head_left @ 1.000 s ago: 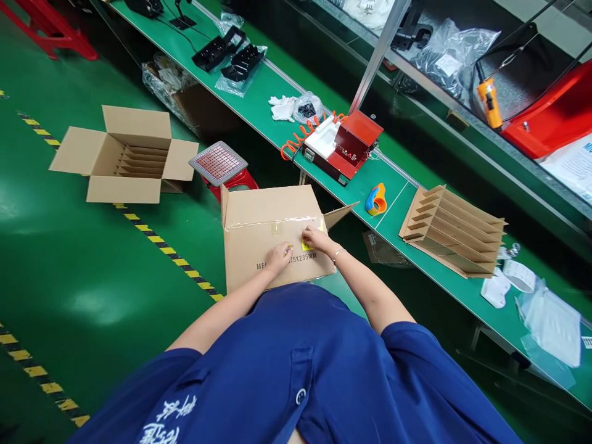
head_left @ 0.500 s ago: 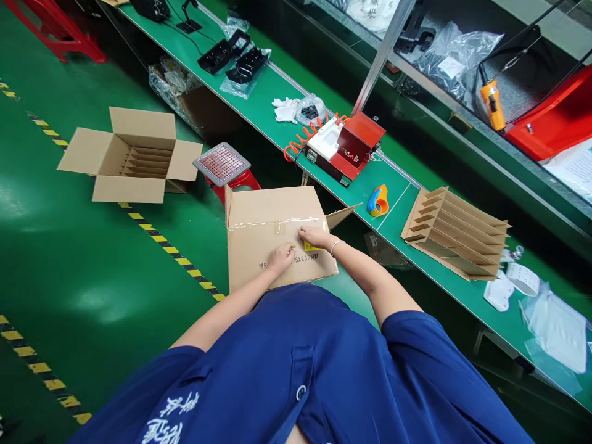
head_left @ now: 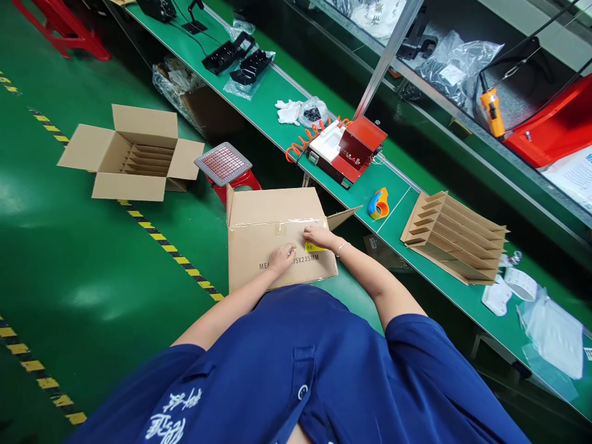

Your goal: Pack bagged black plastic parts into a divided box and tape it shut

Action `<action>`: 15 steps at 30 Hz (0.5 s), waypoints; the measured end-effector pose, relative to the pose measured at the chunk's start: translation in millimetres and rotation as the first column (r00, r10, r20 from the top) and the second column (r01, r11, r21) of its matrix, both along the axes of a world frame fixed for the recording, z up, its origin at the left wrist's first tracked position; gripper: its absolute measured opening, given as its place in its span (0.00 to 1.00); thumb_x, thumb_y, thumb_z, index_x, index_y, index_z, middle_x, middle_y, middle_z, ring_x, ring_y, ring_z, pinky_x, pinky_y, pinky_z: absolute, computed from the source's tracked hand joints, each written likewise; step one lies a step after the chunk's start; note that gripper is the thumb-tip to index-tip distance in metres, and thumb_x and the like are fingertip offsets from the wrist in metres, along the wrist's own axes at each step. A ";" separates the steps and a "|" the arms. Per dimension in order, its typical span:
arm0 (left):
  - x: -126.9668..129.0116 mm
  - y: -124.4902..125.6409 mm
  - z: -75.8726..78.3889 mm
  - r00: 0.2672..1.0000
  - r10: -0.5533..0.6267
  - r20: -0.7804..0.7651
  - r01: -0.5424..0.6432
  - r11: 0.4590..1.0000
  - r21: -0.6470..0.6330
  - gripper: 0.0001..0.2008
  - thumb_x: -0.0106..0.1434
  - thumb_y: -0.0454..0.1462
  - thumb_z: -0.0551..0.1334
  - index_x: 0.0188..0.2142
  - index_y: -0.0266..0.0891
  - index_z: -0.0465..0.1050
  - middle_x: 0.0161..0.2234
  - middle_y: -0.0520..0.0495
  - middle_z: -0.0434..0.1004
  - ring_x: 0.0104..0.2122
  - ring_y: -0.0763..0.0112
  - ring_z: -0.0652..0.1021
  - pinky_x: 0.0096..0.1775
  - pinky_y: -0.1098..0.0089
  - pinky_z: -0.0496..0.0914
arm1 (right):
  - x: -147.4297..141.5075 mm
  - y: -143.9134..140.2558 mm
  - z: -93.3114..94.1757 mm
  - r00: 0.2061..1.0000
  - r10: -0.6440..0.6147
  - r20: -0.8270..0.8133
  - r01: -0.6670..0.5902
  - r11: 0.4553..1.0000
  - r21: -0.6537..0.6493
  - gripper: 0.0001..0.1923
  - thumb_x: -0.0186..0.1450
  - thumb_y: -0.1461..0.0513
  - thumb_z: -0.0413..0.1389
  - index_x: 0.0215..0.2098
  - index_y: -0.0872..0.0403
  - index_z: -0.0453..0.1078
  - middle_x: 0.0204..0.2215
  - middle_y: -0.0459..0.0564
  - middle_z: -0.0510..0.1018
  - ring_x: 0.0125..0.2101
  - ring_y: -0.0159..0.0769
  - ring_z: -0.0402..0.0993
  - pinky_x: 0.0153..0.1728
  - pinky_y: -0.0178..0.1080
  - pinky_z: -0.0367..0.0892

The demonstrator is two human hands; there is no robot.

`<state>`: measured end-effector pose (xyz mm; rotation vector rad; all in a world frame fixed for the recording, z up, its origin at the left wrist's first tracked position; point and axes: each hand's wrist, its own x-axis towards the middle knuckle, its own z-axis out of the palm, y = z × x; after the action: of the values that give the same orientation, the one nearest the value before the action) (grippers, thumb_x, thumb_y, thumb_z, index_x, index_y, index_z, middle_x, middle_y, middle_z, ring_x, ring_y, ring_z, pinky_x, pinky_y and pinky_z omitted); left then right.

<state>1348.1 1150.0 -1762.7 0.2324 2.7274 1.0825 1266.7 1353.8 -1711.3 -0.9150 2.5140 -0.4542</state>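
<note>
Both hands rest on the near face of a taped cardboard box (head_left: 277, 237) that stands on the green floor (head_left: 92, 259), just in front of the person in the blue shirt. The left hand (head_left: 282, 258) lies with fingers curled against the printed side — whether it pinches anything I cannot tell. The right hand (head_left: 318, 236) presses flat, fingers spread, on a yellow sticker (head_left: 313, 248) beside the tape seam. One flap of the box juts out toward the bench (head_left: 277, 111). On the bench lie a blue-and-orange tape dispenser (head_left: 378, 204), a cardboard divider insert (head_left: 456, 236) and a red machine (head_left: 354, 148). An open box (head_left: 132, 154) with dividers sits on the floor, well apart.
</note>
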 end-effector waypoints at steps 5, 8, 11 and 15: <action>-0.8 1.3 2.4 1.000 -0.011 0.006 0.011 1.000 -0.003 0.12 0.65 0.34 0.57 0.45 0.42 0.77 0.45 0.42 0.82 0.44 0.57 0.80 0.45 0.63 0.72 | 10.9 13.8 1.3 0.998 -0.064 0.003 0.064 0.997 -0.037 0.10 0.68 0.65 0.50 0.34 0.52 0.73 0.42 0.50 0.76 0.43 0.38 0.69 0.46 0.39 0.64; -1.1 2.6 4.1 1.000 -0.017 0.009 0.017 1.000 -0.003 0.12 0.66 0.34 0.57 0.45 0.42 0.77 0.45 0.42 0.82 0.45 0.57 0.80 0.46 0.64 0.72 | 22.8 21.4 0.9 0.992 -0.127 0.005 0.127 0.990 -0.055 0.10 0.69 0.63 0.49 0.36 0.52 0.73 0.43 0.49 0.76 0.44 0.37 0.70 0.47 0.37 0.65; -0.9 3.2 5.5 1.000 -0.022 0.014 0.022 1.000 -0.008 0.12 0.66 0.34 0.57 0.44 0.42 0.78 0.44 0.43 0.82 0.45 0.58 0.80 0.46 0.64 0.72 | 34.8 26.6 2.7 0.971 -0.240 0.006 0.240 0.970 -0.047 0.10 0.69 0.62 0.50 0.37 0.51 0.74 0.44 0.48 0.76 0.45 0.36 0.71 0.46 0.36 0.65; 0.6 2.4 6.2 1.000 -0.017 0.019 0.018 1.000 -0.021 0.13 0.66 0.33 0.56 0.46 0.42 0.77 0.45 0.44 0.82 0.46 0.59 0.80 0.47 0.65 0.71 | 44.1 24.5 8.0 0.875 -0.483 -0.016 0.484 0.875 0.027 0.14 0.72 0.60 0.45 0.45 0.52 0.73 0.48 0.53 0.76 0.47 0.39 0.72 0.45 0.37 0.65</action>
<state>1348.7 1152.4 -1756.4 0.2413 2.7140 1.0448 1310.8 1378.4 -1703.3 -0.2577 2.7398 -0.5594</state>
